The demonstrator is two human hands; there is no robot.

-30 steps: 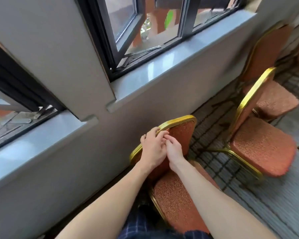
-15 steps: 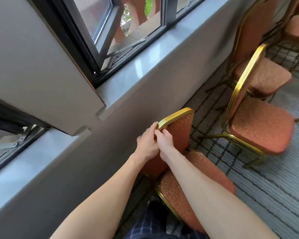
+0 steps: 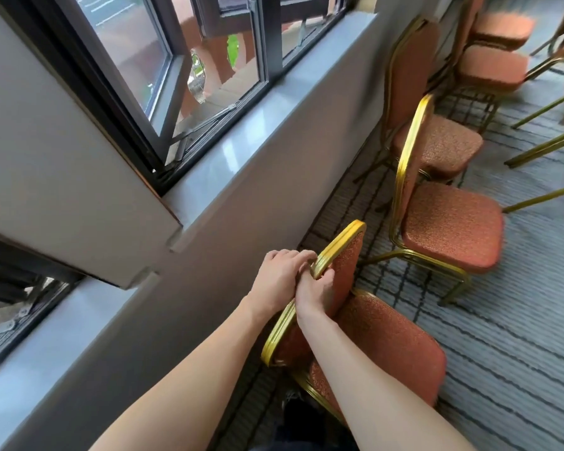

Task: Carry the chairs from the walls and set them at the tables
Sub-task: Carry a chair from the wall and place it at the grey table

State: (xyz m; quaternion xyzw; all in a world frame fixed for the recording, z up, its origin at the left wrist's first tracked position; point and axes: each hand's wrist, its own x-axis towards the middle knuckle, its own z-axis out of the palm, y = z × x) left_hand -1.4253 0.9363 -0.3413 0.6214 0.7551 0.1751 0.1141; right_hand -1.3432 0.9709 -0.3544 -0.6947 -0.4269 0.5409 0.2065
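Gripping chair (image 3: 388, 336) back rail; my left hand (image 3: 279, 278), right hand (image 3: 313, 296) both curled round it; pickup step; next, likely: lift clear of wall (image 3: 209, 255).

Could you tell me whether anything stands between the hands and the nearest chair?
Nothing does: the left hand and right hand both grip the nearest chair by the top of its back. No table is in view.
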